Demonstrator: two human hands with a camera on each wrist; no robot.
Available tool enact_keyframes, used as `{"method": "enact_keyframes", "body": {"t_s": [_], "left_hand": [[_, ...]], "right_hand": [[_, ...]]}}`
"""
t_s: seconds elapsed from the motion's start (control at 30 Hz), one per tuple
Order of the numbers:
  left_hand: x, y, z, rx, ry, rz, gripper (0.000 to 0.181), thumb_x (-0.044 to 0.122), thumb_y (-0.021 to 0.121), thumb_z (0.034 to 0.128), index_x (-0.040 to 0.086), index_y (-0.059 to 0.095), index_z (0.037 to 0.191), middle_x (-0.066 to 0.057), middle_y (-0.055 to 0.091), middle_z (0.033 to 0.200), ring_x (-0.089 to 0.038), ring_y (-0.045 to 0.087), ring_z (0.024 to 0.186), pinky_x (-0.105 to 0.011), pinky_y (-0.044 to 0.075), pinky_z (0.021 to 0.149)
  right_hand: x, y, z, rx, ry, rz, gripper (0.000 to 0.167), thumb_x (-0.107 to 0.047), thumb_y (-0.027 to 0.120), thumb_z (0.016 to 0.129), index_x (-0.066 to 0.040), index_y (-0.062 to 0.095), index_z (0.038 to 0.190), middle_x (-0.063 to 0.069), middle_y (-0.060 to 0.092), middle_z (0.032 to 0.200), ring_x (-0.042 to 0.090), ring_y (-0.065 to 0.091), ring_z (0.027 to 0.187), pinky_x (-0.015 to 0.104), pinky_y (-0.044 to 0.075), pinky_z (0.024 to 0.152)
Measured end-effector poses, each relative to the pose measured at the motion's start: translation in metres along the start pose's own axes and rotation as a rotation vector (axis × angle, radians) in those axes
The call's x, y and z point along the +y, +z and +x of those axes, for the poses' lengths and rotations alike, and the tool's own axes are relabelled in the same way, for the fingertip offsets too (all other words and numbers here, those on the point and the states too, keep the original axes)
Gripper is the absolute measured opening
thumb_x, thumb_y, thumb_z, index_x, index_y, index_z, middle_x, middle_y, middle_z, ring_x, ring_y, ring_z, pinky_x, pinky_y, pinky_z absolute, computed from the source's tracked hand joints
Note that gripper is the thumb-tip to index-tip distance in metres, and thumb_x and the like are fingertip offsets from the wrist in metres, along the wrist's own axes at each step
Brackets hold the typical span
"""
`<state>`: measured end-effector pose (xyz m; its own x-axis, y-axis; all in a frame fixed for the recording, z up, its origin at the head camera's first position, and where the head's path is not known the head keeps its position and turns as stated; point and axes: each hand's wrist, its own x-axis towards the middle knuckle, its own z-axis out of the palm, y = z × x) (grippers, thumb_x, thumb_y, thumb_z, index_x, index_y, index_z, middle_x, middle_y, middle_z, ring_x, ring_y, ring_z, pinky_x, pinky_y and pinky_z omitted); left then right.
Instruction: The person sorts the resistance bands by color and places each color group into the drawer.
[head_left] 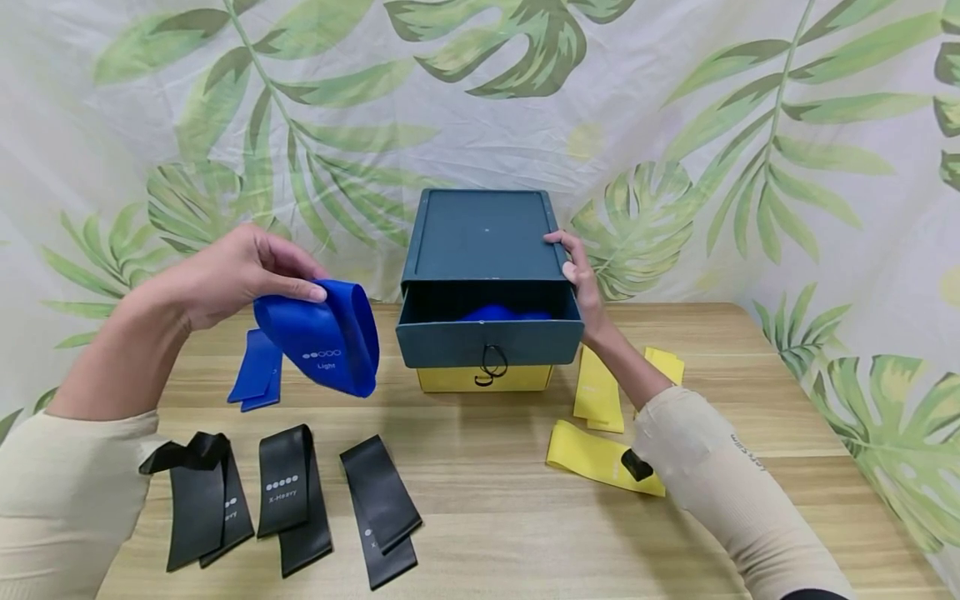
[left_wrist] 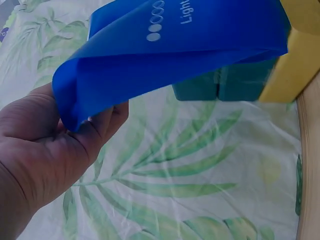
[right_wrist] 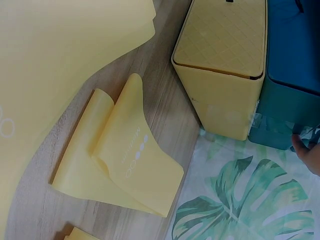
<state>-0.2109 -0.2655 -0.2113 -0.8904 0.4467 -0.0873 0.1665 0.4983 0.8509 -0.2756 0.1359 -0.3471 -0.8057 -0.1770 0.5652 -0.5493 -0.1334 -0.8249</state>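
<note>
My left hand (head_left: pixel 240 271) pinches a blue resistance band (head_left: pixel 322 337) marked "Light", held up above the table at the left. The left wrist view shows that band (left_wrist: pixel 170 55) hanging across the palm side, between thumb and fingers. My right hand (head_left: pixel 581 279) rests on the right side of a teal drawer box (head_left: pixel 483 233), fingertips over its top edge. Its teal drawer (head_left: pixel 487 343) stands pulled out, with blue material (head_left: pixel 498 313) inside. Beneath is a yellow drawer unit (head_left: pixel 450 380). Another blue band (head_left: pixel 258 367) lies behind the held one.
Three black bands, one of them a folded X-Heavy band (head_left: pixel 285 492), lie at the front left. Several yellow bands, such as a folded one (head_left: pixel 592 458), lie at the right near my forearm. A leaf-patterned cloth (head_left: pixel 337 125) hangs behind the wooden table (head_left: pixel 487 517).
</note>
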Motion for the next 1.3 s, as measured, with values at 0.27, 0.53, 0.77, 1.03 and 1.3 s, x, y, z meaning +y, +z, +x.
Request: {"method": "enact_keyframes", "body": {"t_s": [0.27, 0.53, 0.77, 1.03, 1.3], "left_hand": [[0.008, -0.002, -0.002, -0.035, 0.031, -0.158, 0.027, 0.001, 0.064, 0.1014, 0.020, 0.083, 0.104, -0.001, 0.079, 0.101, -0.020, 0.076, 0.086, -0.034, 0.063, 0.075], [0.026, 0.003, -0.003, -0.012, 0.084, -0.323, 0.025, -0.001, 0.064, 0.1007, 0.013, 0.083, 0.107, -0.008, 0.079, 0.100, -0.021, 0.077, 0.080, -0.033, 0.063, 0.069], [0.052, 0.022, 0.002, 0.153, 0.157, -0.589, 0.016, -0.005, 0.072, 0.0939, 0.005, 0.082, 0.101, -0.011, 0.078, 0.095, -0.020, 0.075, 0.075, -0.031, 0.062, 0.063], [0.091, 0.062, 0.020, 0.278, 0.228, -0.708, 0.008, -0.002, 0.078, 0.0899, 0.004, 0.082, 0.093, -0.009, 0.079, 0.092, -0.019, 0.074, 0.079, -0.027, 0.061, 0.069], [0.115, 0.103, 0.048, 0.336, 0.227, -0.728, 0.014, -0.004, 0.075, 0.0918, 0.008, 0.082, 0.088, -0.006, 0.076, 0.092, -0.022, 0.071, 0.093, -0.030, 0.060, 0.081]], "right_hand": [[0.000, 0.000, 0.000, -0.001, 0.000, 0.011, 0.051, -0.024, 0.036, 0.092, 0.001, 0.044, 0.136, 0.020, 0.026, 0.160, 0.039, 0.026, 0.146, 0.056, 0.021, 0.117], [-0.001, 0.000, 0.000, -0.002, 0.008, 0.011, 0.054, -0.024, 0.035, 0.092, 0.004, 0.041, 0.137, 0.019, 0.025, 0.161, 0.038, 0.025, 0.146, 0.055, 0.021, 0.118], [0.000, 0.000, -0.001, -0.001, 0.004, 0.019, 0.054, -0.023, 0.034, 0.092, 0.006, 0.039, 0.137, 0.021, 0.026, 0.160, 0.037, 0.026, 0.145, 0.055, 0.022, 0.117], [0.000, 0.000, -0.001, 0.008, 0.007, 0.009, 0.053, -0.023, 0.035, 0.091, 0.004, 0.041, 0.137, 0.020, 0.026, 0.159, 0.037, 0.026, 0.145, 0.054, 0.022, 0.117], [0.000, 0.000, 0.000, 0.012, 0.026, 0.036, 0.049, -0.023, 0.036, 0.091, -0.004, 0.047, 0.135, 0.019, 0.026, 0.159, 0.038, 0.026, 0.143, 0.056, 0.023, 0.115]]}}
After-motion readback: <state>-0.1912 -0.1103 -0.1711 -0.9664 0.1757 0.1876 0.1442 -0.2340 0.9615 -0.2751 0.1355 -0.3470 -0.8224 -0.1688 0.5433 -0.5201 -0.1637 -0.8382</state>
